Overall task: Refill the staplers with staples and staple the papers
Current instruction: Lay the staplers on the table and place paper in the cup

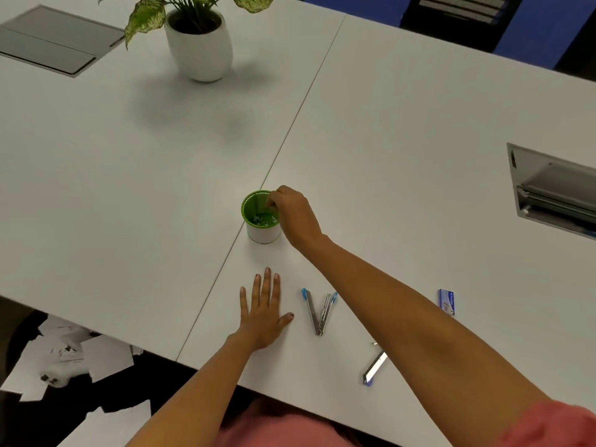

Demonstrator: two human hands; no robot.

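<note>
Stapler (319, 312) splayed open in a V on the white table (419, 140), hinge toward the near edge, blue tips pointing away. Lying between left hand and right forearm, touching neither. 2nd stapler (375, 366) nearer the edge and to the right, silver with a blue end, its far part hidden under the forearm. Blue staple box (447, 302) farther right, well apart from both staplers.

Left hand (266, 312) flat on the table just left of the open stapler, palm down, fingers straight and spread wide, holding nothing. Right hand (292, 211) reaching over the green-and-white cup (263, 233), fingers bunched and curled down into its mouth; cannot tell whether anything is pinched between them. Small pale bits on the cup's green bottom.

Papers (64, 359) scattered on the dark floor past the table's left corner. White potted plant (201, 46) at the far side, grey hatch (554, 195) set into the table at right.
</note>
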